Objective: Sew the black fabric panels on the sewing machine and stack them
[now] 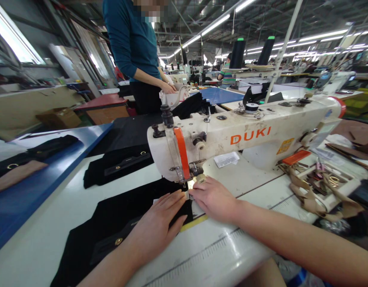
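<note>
My left hand point(169, 213) lies flat with fingers stretched out on a black fabric piece point(112, 217), its fingertips just in front of the needle area. The fabric carries a gold ring-shaped fitting point(118, 241) and a dark strip. My right hand point(215, 199) is closed, fingers bent and pressed together beside the presser foot; a beige band point(201, 179) shows at a finger. A small pale piece point(186, 195) lies between both hands' fingertips; its kind is unclear. Above them stands the head of a white sewing machine point(166, 155), partly hiding the stitching point.
Another black piece point(119, 166) lies behind, left of the machine. Printed white labels point(226, 159) rest on the machine bed. At right, a tray point(347, 185) holds rings and brown straps. A blue-edged table point(61, 169) stands left. A co-worker point(133, 48) stands beyond.
</note>
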Available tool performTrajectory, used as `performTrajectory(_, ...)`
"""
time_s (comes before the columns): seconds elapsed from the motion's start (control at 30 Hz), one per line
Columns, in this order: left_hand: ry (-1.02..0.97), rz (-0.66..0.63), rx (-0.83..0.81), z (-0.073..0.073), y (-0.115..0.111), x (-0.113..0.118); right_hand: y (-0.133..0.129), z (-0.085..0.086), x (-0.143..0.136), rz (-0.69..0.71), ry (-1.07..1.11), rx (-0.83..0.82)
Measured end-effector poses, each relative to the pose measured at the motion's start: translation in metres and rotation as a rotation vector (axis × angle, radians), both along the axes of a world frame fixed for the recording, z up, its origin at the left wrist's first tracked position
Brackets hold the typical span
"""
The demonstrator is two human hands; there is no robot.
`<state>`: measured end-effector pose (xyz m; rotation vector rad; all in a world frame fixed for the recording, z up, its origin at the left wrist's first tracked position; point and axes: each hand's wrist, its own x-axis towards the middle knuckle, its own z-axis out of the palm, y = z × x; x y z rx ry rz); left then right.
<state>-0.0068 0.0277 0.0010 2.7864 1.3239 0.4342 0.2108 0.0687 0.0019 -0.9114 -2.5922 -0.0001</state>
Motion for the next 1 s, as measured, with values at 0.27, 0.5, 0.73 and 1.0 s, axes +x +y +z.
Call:
performTrajectory(0.27, -0.008, 0.012, -0.006, -0.002, 0.004, -0.002, -0.002, 0.000, -0.003, 0.038, -0.071, 0.046)
performTrajectory(0.5, -0.002, 0.016, -0.013, -0.002, 0.009, -0.002, 0.002, 0.001, -0.004, 0.030, -0.107, 0.040)
performTrajectory(0.73, -0.018, 0.011, 0.001, -0.004, 0.011, -0.003, 0.004, -0.001, -0.005, 0.035, -0.102, 0.029)
performTrajectory(1.0, -0.030, 0.013, -0.004, -0.005, 0.014, -0.004, 0.005, -0.003, -0.005, 0.050, -0.080, 0.047)
